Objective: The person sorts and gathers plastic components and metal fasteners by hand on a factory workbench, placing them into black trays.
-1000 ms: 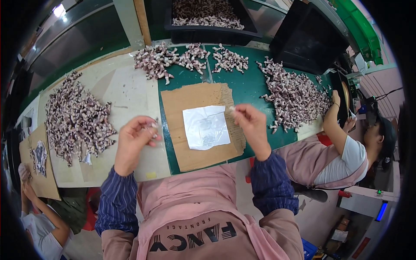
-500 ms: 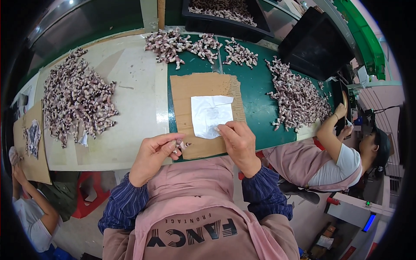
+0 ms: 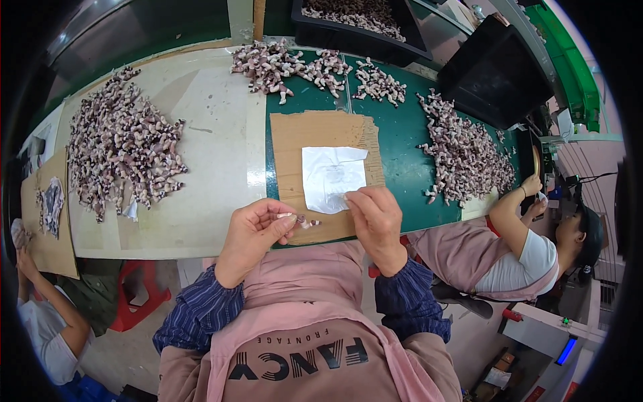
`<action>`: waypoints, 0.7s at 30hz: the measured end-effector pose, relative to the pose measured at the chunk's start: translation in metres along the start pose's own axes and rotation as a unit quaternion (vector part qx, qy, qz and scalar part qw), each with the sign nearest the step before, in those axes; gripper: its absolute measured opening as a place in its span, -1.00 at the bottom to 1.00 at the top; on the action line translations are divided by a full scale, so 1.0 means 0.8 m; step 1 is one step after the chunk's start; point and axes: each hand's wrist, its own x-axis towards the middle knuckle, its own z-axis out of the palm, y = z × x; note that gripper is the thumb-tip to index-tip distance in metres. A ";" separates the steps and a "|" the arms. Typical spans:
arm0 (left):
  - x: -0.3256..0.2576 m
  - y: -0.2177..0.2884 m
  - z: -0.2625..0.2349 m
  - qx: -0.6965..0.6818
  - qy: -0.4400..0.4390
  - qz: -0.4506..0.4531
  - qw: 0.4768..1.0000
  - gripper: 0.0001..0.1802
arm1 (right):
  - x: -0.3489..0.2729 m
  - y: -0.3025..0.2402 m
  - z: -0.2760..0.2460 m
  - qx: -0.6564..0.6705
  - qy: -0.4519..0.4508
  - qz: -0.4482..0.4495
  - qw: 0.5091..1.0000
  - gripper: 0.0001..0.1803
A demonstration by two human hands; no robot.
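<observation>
Between thumb and fingers, my left hand (image 3: 258, 234) pinches a small white-and-mauve figurine (image 3: 308, 222) with dark bands, its striped end pointing right over the cardboard. My right hand (image 3: 376, 224) is closed in a pinch at the lower right corner of a creased white sheet (image 3: 333, 177). Whatever its fingertips hold is too small to make out. That sheet lies on a piece of brown cardboard (image 3: 284, 151) with a torn right edge, and a faint grey smudge marks its middle.
Heaps of similar figurines lie at left (image 3: 124, 144), at the back (image 3: 268, 65) and at right (image 3: 465, 151). A black bin (image 3: 362, 30) with more stands behind the table. A co-worker (image 3: 516, 238) sits at right; another person's arm (image 3: 50, 288) shows at far left.
My left hand has moved slightly right and up, and the figurine in it now points more to the right. My right hand keeps its pinch beside the sheet. The whole view has shifted a little.
</observation>
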 end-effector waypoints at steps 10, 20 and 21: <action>0.011 -0.009 0.019 0.022 0.026 0.023 0.999 -0.82 | -0.006 -0.053 -0.007 0.216 0.054 0.089 0.971 -0.75; 0.007 -0.006 0.027 0.050 0.034 0.020 0.998 -0.83 | -0.010 -0.053 0.006 0.209 0.045 0.071 0.974 -0.72; 0.007 -0.006 0.027 0.051 0.036 0.017 0.998 -0.83 | -0.011 -0.053 0.006 0.209 0.045 0.071 0.974 -0.72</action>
